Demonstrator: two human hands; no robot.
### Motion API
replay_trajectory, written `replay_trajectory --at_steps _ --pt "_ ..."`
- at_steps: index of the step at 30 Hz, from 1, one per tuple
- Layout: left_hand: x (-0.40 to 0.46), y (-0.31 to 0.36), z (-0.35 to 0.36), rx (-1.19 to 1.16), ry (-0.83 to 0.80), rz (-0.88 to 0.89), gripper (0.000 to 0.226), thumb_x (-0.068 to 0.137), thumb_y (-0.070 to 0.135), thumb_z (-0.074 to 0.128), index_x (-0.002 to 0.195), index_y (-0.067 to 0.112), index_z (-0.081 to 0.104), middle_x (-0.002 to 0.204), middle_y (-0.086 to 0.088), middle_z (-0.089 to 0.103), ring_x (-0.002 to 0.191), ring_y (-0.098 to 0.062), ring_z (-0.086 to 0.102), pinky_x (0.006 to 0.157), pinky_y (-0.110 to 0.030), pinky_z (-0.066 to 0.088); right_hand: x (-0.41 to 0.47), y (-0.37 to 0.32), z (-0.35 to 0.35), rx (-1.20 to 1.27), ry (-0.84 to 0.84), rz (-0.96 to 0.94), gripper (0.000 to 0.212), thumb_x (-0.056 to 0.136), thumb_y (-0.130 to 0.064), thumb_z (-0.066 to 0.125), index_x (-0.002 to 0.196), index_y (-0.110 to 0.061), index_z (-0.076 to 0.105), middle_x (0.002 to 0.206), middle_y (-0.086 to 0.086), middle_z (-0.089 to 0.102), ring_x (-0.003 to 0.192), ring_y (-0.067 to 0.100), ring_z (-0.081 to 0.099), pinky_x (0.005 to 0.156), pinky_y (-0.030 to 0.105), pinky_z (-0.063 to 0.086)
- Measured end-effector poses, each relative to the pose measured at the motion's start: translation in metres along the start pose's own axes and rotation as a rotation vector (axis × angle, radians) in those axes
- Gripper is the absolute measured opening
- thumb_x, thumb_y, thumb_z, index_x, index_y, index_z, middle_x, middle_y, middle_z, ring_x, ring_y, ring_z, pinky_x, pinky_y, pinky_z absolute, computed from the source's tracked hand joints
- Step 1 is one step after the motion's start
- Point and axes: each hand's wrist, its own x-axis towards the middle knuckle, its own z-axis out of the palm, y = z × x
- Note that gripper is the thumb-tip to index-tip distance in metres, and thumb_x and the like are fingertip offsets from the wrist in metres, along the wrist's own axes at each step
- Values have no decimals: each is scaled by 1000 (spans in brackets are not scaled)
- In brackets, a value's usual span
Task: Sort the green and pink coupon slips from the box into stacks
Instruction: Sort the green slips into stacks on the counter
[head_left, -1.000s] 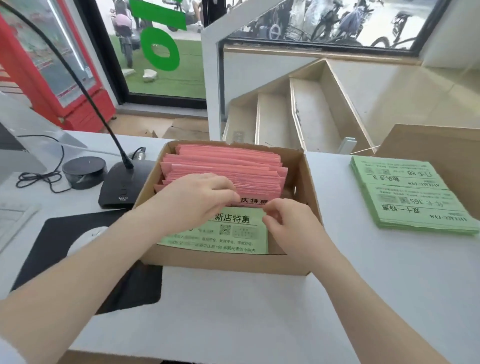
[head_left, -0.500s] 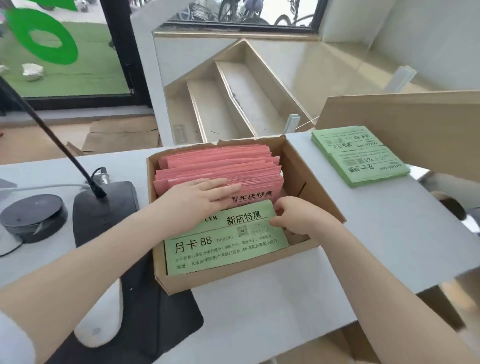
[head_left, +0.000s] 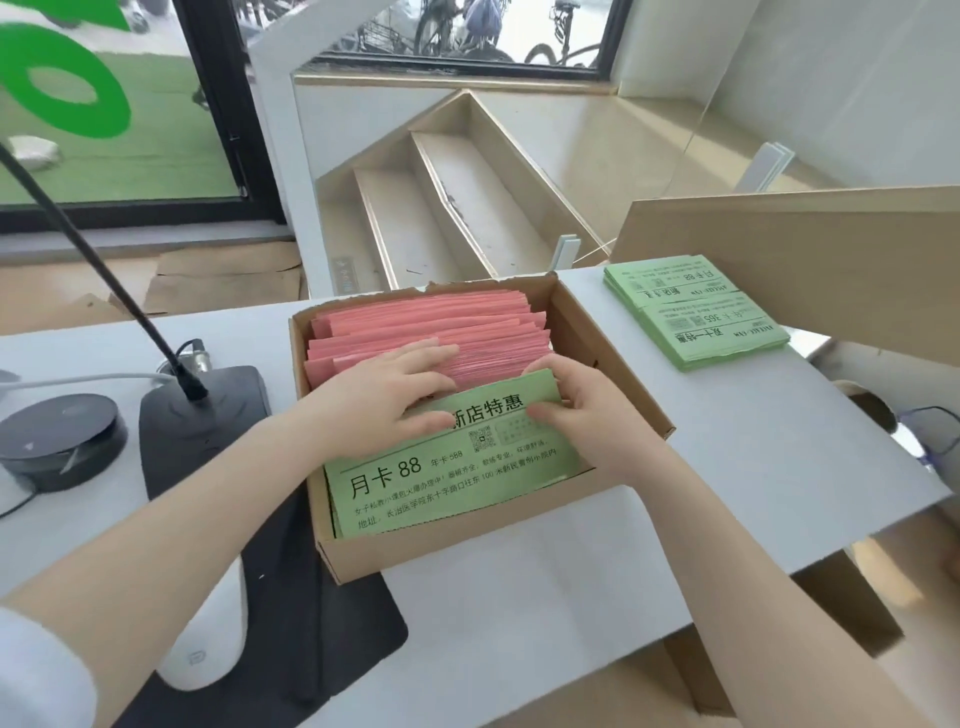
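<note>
A cardboard box (head_left: 613, 364) sits at the centre of a white desk (head_left: 753, 493), seen from above by the person working. Pink slips (head_left: 415, 322) stand packed in its far half, toward 12 o'clock. Green slips (head_left: 447, 473) fill the near half, toward 6 o'clock.

The left hand (head_left: 379, 400) lies with fingers straight across the pink slips, its thumb on the top green slip. The right hand (head_left: 587, 415) pinches that slip's far right corner between thumb and fingers.

Half a second ago the right hand was curled at the slip's right edge with the slip lying flat; now its far edge is raised. That suggests another green slip is about to come out.

A green stack (head_left: 696, 312) already lies on the desk at 2 o'clock, well apart from the box. No pink stack is visible, so sorting looks early.

At 9 o'clock stands a microphone base (head_left: 208, 410).
</note>
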Motion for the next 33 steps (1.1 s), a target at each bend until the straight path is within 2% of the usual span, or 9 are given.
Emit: replay_trajectory --at_steps 2,4,7,9,13,16,22,26,33 --pt "-11 7 -6 -53 169 -38 69 77 67 30 113 18 62 135 4 49 128 -5 35 109 -32 30 -7 0 -5 192 74 -111 30 89 1 53 84 -29 58 83 -13 67 81 10 64 76 30 54" --pt "-26 18 -15 -39 328 -102 59 75 65 37 91 17 67 96 6 63 92 -11 59 82 -37 52 -16 1 -11 326 139 -199 34 87 -2 53 81 -35 59 82 -13 65 84 12 62 76 30 53" --pt "-49 48 -31 -133 527 -258 36 74 54 59 77 19 66 74 11 64 60 -8 59 63 -27 52 -33 5 -22 489 228 -269 33 83 -4 54 78 -36 61 81 -12 63 84 13 60 75 30 52" --pt "-61 72 -32 -473 625 -399 12 74 28 74 77 25 63 77 10 69 65 -4 65 63 -20 53 -47 7 -32 594 252 -295 37 86 5 53 82 -31 61 80 -9 64 81 14 62 71 29 53" --pt "-75 132 -16 -1107 766 -325 29 81 -5 58 93 22 59 85 15 73 82 -4 69 65 -19 55 -78 16 -49 772 182 -331 20 82 0 53 94 -16 55 84 -2 68 82 17 63 70 29 53" --pt "-85 168 16 -1105 804 -315 34 84 -7 52 99 23 57 91 18 71 89 -1 66 72 -16 52 -102 34 -53 754 161 -326 24 83 5 52 92 -17 56 82 -3 66 80 14 61 70 23 50" --pt "-115 189 114 -955 710 -648 27 91 10 55 94 36 57 97 9 67 96 -9 62 92 -36 48 -136 102 -22 404 -6 -95 21 90 4 51 99 -14 56 95 -3 64 89 10 60 84 31 47" --pt "-112 209 129 -1027 832 -697 33 94 4 46 104 36 52 104 24 63 101 10 57 87 -13 45 -152 110 -10 440 -5 -62 25 94 -2 48 106 -22 56 107 -8 65 100 2 62 89 21 49" --pt "-104 208 136 -899 785 -753 22 94 6 47 104 24 54 100 24 59 88 21 54 78 -1 42 -160 120 -17 413 -25 0 26 95 -2 45 110 -21 56 107 -12 65 97 -4 62 82 14 49"
